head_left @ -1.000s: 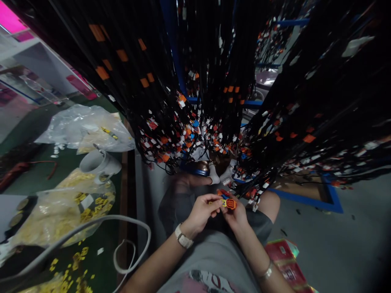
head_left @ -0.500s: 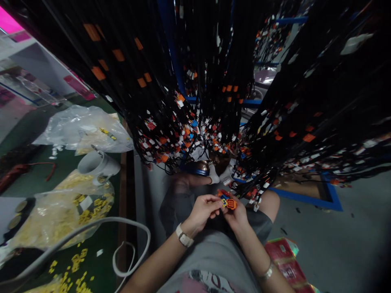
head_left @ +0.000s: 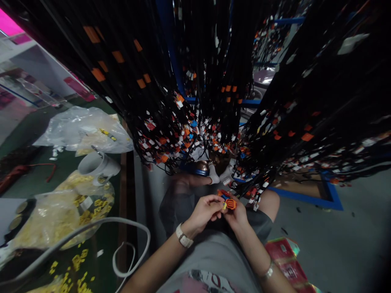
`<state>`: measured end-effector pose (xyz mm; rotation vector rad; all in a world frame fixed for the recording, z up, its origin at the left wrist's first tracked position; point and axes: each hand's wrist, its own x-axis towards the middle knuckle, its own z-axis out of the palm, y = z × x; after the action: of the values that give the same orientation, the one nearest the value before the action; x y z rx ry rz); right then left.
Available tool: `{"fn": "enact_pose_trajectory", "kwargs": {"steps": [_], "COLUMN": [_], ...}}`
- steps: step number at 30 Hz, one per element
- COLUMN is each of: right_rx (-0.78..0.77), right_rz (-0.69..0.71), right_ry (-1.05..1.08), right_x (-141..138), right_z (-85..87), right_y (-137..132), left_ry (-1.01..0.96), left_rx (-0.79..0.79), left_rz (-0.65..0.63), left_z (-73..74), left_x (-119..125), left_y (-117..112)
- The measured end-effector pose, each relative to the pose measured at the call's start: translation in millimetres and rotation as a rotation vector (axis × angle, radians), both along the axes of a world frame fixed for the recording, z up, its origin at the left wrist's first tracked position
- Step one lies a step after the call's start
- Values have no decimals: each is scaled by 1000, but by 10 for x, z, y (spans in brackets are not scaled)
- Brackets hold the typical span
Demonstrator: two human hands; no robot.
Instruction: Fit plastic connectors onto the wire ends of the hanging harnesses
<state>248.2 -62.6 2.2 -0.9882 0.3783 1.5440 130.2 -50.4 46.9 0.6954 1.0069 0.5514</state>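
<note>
Low in the middle of the head view, over my lap, my two hands meet. My right hand [head_left: 236, 215] is closed around a small orange connector [head_left: 231, 203] with a grid face, which sits at the end of black wires hanging from above. My left hand [head_left: 204, 212], a white watch on its wrist, pinches a small yellow piece [head_left: 224, 206] against the connector's left side. Further orange and blue connector parts [head_left: 222, 193] show just above my fingers.
Dense curtains of black wire harnesses [head_left: 214, 101] with orange, white and blue connectors hang ahead and to the right. At left a green bench [head_left: 45, 171] carries plastic bags of yellow parts [head_left: 58, 211], a white cup [head_left: 97, 165] and a white cable [head_left: 128, 244]. A red box [head_left: 284, 260] lies at lower right.
My hands have stayed in place over my lap. The fingers of my left hand have closed in a little towards the orange connector.
</note>
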Motion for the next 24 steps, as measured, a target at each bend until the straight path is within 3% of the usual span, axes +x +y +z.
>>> {"fn": "enact_pose_trajectory", "kwargs": {"steps": [9,18,24], "right_rx": [-25,-40,-43], "right_rz": [-15,-103,-129], "right_ry": [-77,-187,-185], "right_x": [-44,-123,-153], "right_z": [29,9,23], "right_y": [-21,-33,-22], "left_ry": [2,250,238], "left_rx": [3,199,135], "left_rz": [8,0,65], "left_z": [-53,-145,-176], "left_x": [70,88,96], "left_y": [-25,-50,-74]}}
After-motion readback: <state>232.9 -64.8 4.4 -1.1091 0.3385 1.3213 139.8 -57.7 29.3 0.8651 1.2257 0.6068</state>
